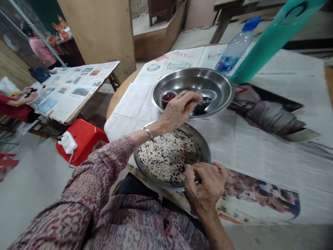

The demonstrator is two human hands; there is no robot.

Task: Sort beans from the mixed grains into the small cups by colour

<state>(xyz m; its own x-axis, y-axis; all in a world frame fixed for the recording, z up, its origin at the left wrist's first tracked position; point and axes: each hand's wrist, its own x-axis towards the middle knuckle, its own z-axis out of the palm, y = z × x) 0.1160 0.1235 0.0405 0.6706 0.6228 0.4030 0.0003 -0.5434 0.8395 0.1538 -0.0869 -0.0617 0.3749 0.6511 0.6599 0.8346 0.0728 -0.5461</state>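
Metal dish [204, 147] of mixed grains [166, 156] — your right hand [208, 180] at its near right rim, your left hand [179, 107] over its far side; beyond the dish, a steel basin [226, 83] containing dark red beans [168, 96].

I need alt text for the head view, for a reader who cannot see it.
A person's left hand hangs over the near side of a large steel bowl holding a cup of red beans; the right hand is at the rim of a steel pan of mixed grains. Newspaper lies underneath.

A single head-worn camera looks forward and down from close above the hands [206, 184] and papered table [120, 93].
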